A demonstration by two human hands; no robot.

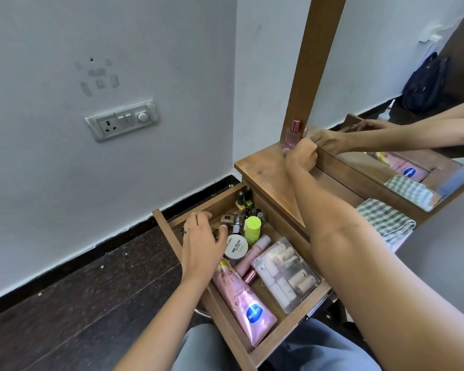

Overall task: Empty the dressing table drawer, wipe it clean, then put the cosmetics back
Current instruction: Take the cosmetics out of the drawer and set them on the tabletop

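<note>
The wooden drawer (167, 232) is pulled open and full of cosmetics. In it lie a pink Vaseline tube (243, 299), a white nail polish remover pot (235, 248), a lime-capped bottle (252, 227), a pink stick (253, 255), a clear case of small tubes (287, 274) and several nail polish bottles (243, 201) at the back. My left hand (202, 241) reaches into the drawer's back left, fingers curled round a small dark bottle that is mostly hidden. My right hand (302, 156) is on the dressing table top (263, 178), curled round the base of a pink perfume bottle (293, 133).
A green checked cloth (386, 220) lies on the table top to the right. The mirror (386, 76) stands right behind my right hand. A wall socket panel (121, 120) is on the left wall. My knees (198, 349) are under the drawer front.
</note>
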